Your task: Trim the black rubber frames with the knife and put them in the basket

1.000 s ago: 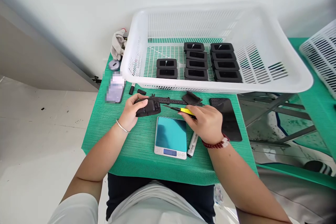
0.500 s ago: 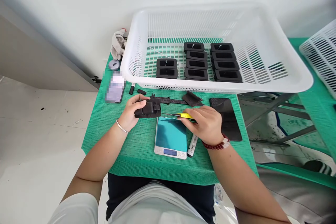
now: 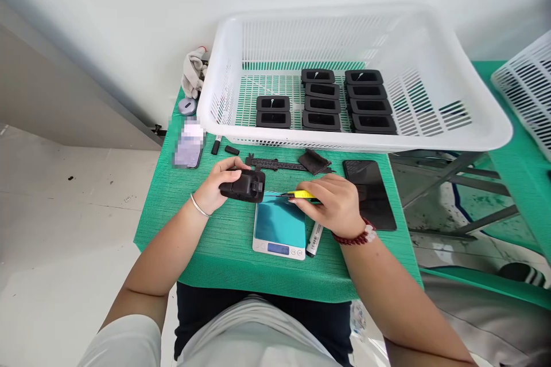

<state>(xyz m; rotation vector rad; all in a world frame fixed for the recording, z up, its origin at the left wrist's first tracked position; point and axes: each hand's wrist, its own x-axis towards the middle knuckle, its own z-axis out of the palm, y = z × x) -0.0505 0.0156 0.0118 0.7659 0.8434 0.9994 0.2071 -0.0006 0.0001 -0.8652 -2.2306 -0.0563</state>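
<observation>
- The left hand [image 3: 215,186] was closed around one end of a black part [image 3: 240,186], thumb on top, holding it up off the table, just beyond the scale, with its clip-like end pointing right.
- The right hand [image 3: 333,200] was gripping a yellow-handled tool [image 3: 301,194], its thin tip pointing left toward the part's near right corner; whether tip and part touched could not be told.
- This piece therefore looked to be in mid-work, judging by the tool held so close; how much of it was finished did not show.
- Below the tool lay a scale [image 3: 280,226], its display seeming to read 0.0, with a white marker [image 3: 315,238] beside it.
- Just beyond the hands lay a caliper [image 3: 279,164] and a crumpled dark scrap [image 3: 314,161]; a black tablet-like device [image 3: 374,195] lay right of them.
- Farther out, a white basket [image 3: 344,141] held ten visible black pieces [image 3: 273,104] in three columns: two, four and four. Whether these were finished or waiting could not be told, so neither could the amount left.
</observation>
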